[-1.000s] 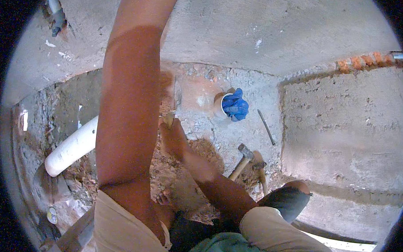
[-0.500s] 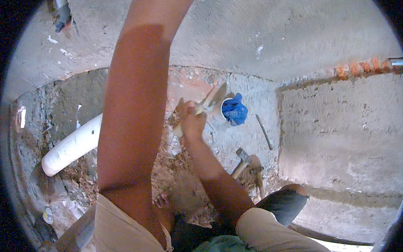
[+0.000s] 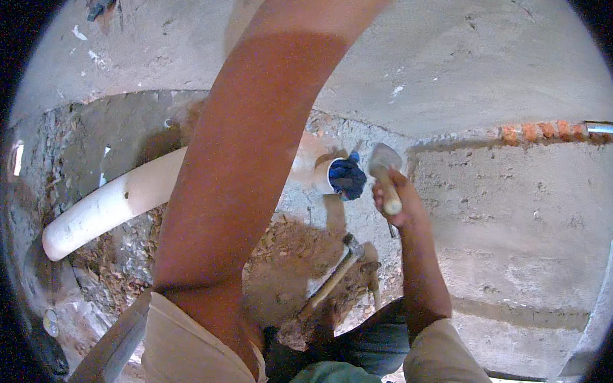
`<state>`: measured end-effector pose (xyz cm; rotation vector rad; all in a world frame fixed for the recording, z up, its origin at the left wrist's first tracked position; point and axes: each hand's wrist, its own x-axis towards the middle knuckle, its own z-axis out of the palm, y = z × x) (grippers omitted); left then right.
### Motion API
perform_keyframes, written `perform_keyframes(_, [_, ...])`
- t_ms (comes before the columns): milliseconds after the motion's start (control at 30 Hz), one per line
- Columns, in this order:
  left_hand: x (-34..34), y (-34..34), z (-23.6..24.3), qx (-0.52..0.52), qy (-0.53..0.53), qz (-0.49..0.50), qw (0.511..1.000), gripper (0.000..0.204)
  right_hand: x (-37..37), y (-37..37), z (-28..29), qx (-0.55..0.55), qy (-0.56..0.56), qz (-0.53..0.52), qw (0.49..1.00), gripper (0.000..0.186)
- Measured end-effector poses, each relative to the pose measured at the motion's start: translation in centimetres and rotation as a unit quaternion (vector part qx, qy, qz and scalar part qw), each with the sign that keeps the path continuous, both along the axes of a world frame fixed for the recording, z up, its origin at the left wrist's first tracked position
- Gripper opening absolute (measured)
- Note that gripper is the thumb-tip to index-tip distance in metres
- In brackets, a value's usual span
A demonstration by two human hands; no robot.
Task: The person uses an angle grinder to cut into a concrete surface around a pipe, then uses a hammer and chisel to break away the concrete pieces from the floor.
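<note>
My right hand (image 3: 404, 198) is wrapped round the wooden handle of a trowel (image 3: 387, 157), whose grey blade points up and away from me. Just left of the blade stands a white pipe end (image 3: 322, 175) stuffed with blue cloth (image 3: 347, 178). A thin metal rod (image 3: 392, 229) shows partly below my right hand. My left arm (image 3: 254, 136) stretches up across the picture and leaves it at the top edge, so its hand is out of sight. The arm hides part of the ground and wall behind it.
Nearer me lie a hammer with a wooden handle (image 3: 334, 280) and a second wooden-handled tool (image 3: 373, 278), on broken earth and rubble (image 3: 284, 248). A thick white pipe (image 3: 103, 211) runs along the left. Rough plastered walls (image 3: 508, 219) rise ahead and on the right.
My right hand has swung to the right with the trowel, from left of the stuffed pipe to its right side. My left arm has shifted rightward, its hand still beyond the top edge.
</note>
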<state>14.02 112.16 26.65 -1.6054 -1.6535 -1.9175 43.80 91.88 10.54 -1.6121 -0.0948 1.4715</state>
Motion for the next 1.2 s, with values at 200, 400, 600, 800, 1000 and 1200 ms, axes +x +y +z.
perform_keyframes(200, [-0.2,-1.0,0.9,-0.024,-0.04,-0.041,0.998,0.043,-14.6,7.2,-6.7,0.119,0.003,-0.087,0.989,0.033])
perform_keyframes(400, [-1.0,0.2,0.2,-0.056,0.024,-0.029,0.998,0.048,-16.6,11.6,-16.7,0.1,-0.09,-0.121,0.983,0.034])
perform_keyframes(600, [-1.4,-1.1,-0.1,-0.054,-0.007,-0.068,0.996,0.045,-11.2,14.9,-19.7,-0.068,-0.354,0.002,0.933,0.033])
perform_keyframes(800, [-1.0,-1.3,0.5,-0.028,0.004,-0.066,0.997,0.039,-11.1,11.7,-20.4,0.089,-0.318,0.008,0.944,0.027])
perform_keyframes(1000, [-0.5,-0.2,0.3,-0.023,0.004,-0.025,0.999,0.037,-20.6,5.1,-17.5,0.115,-0.216,0.052,0.968,0.026])
perform_keyframes(1200, [-1.4,-0.5,0.2,-0.039,0.018,-0.047,0.998,0.039,-19.3,3.9,-14.3,0.144,-0.256,0.004,0.956,0.027])
